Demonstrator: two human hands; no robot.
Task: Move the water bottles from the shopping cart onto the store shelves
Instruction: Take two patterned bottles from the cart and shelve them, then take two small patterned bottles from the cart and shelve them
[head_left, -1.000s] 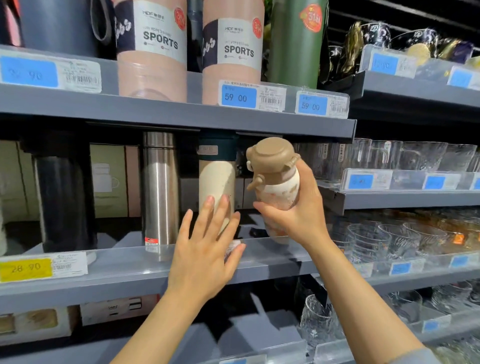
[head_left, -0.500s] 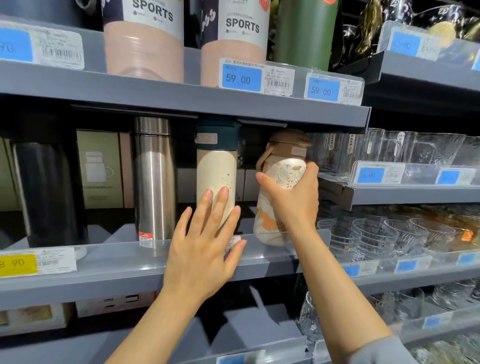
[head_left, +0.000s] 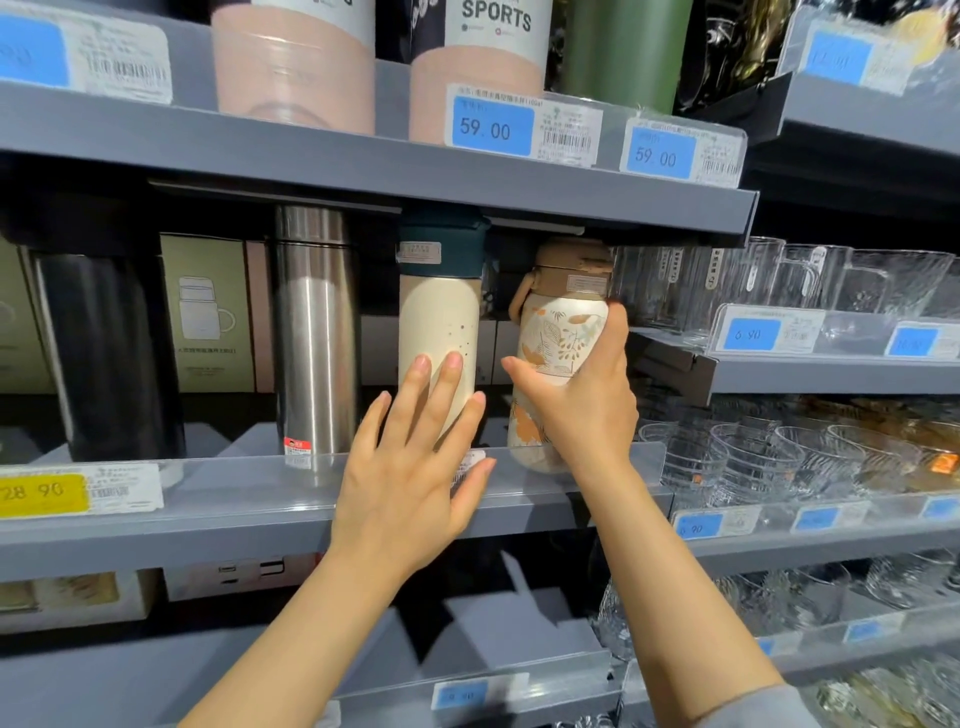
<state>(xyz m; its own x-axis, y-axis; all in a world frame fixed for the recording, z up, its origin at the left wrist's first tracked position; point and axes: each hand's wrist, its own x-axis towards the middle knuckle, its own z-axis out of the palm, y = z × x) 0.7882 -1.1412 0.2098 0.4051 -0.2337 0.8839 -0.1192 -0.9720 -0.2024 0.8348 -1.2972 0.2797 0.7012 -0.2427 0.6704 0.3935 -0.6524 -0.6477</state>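
Right hand (head_left: 582, 410) wrapped round floral bottle (head_left: 563, 338), which I've swung from tilted in the air to upright on shelf (head_left: 234, 499) beside cream bottle (head_left: 439, 322); left hand (head_left: 410, 467) spread, fingers against it — placement nearly done.

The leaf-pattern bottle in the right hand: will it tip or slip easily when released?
The leaf-pattern bottle looks squat with a broad body, so probably stable upright. Its smooth surface may be slippery; the right hand wraps it fully.
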